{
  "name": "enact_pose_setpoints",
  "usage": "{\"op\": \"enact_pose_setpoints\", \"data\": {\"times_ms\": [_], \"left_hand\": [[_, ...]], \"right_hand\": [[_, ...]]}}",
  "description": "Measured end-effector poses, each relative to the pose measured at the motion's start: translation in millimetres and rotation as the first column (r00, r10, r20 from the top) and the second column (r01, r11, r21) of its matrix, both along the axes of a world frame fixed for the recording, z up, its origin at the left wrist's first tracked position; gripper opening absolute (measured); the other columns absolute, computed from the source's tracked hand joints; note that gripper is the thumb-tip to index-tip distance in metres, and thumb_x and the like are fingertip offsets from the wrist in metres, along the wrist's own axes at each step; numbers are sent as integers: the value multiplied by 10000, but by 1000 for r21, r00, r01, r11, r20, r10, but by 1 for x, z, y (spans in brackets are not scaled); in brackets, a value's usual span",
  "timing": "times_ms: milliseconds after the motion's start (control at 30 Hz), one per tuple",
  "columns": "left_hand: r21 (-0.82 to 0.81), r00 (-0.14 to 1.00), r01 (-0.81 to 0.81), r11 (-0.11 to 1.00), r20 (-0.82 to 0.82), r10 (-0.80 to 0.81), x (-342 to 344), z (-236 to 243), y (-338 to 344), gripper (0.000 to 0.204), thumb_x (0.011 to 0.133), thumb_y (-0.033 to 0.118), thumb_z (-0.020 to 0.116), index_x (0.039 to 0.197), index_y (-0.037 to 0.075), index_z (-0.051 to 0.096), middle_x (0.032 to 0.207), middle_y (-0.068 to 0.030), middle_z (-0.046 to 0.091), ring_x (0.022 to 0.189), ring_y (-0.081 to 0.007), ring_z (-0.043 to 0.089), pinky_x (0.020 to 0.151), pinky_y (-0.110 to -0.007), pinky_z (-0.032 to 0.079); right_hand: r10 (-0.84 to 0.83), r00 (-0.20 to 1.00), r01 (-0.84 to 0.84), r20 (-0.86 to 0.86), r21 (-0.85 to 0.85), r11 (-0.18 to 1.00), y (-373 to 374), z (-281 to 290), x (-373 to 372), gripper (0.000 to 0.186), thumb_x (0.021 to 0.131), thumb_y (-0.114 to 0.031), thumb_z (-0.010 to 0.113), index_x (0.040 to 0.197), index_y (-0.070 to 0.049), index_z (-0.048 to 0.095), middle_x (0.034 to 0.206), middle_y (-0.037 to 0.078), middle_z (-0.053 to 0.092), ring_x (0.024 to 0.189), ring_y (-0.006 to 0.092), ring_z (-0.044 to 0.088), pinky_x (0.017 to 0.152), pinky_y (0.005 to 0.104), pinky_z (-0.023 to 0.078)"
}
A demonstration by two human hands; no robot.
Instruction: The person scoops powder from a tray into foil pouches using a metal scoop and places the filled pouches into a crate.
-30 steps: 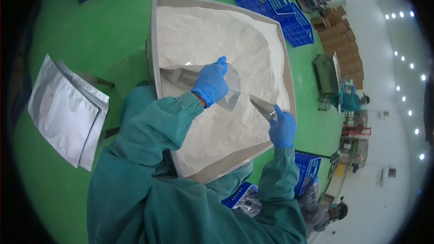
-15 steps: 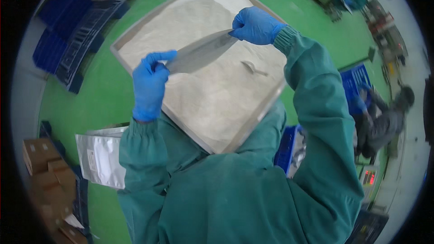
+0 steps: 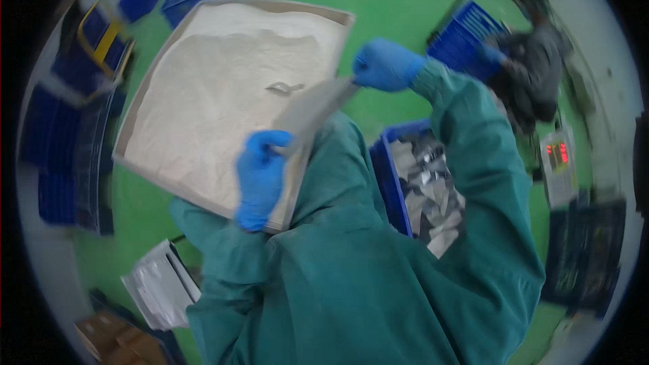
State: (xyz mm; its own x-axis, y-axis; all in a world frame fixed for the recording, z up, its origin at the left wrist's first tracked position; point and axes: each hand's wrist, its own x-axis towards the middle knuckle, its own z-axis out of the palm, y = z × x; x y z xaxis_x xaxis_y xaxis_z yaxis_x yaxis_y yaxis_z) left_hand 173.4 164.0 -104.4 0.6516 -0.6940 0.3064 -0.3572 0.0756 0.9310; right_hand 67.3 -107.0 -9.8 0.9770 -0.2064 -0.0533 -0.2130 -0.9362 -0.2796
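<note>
A flat grey pouch point(image 3: 314, 112) is stretched at a slant between my two blue-gloved hands. My left hand point(image 3: 261, 179) pinches its lower end over the near right part of a tray. The upper end is gripped by my right hand point(image 3: 388, 65), just outside the tray's right side. Beneath is the large pale tray point(image 3: 341, 44), holding white powder point(image 3: 209, 94). A small metal scoop point(image 3: 284, 87) lies on the powder, to the left of the pouch. Motion blurs both hands and the pouch.
At my right stands a blue crate point(image 3: 392, 179) of silver pouches point(image 3: 433, 192), with a red-lit scale point(image 3: 558, 165) beyond it. Silver bags point(image 3: 162, 287) are stacked at lower left. A crouching co-worker point(image 3: 541, 61) handles another blue crate point(image 3: 463, 37).
My view has turned rightward, so the tray appears further left and the silver-pouch crate shows more. Both hands have swung the pouch toward the tray's right side, tilting it more steeply.
</note>
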Motion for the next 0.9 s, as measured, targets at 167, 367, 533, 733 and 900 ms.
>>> {"op": "enact_pose_setpoints", "data": {"times_ms": [167,367,533,733,900], "left_hand": [[431,853,22,902,462,-242,-25,144,-12,152,694,33,574,705,28,422,626,-40,375,601,-128,380,554,-296,328],[292,731,441,849,431,-529,-61,203,-72,242,795,100,618,1028,39,590,879,-108,540,728,-170,533,659,-297,453],[490,303,772,404,275,-913,-165,161,-227,281,845,211,523,884,-50,618,812,-163,605,688,-231,595,680,-338,490],[695,187,625,356,309,-932,-289,50,-299,454,818,400,459,878,8,680,899,-224,643,811,-381,619,750,-415,487],[746,278,594,301,160,-947,-355,-65,-318,432,803,367,472,925,7,677,946,-222,642,891,-399,615,795,-433,485]], "right_hand": [[-158,975,154,157,37,987,4,77,-94,261,782,-292,645,755,-32,657,637,84,615,584,183,575,583,336,463],[-528,794,540,301,47,840,26,171,-237,235,749,-238,675,692,-11,675,556,25,571,490,109,510,468,269,418],[-837,547,815,-3,-226,533,-16,152,-326,286,759,-301,685,665,-31,670,527,43,556,478,120,503,461,286,414],[-883,469,871,19,-174,459,-133,-17,-441,342,774,-328,659,737,12,647,720,181,615,631,269,579,634,400,468],[-976,209,945,-62,-246,218,-127,-139,-469,319,776,-352,642,839,-43,690,871,184,658,849,349,626,766,417,491]]}}
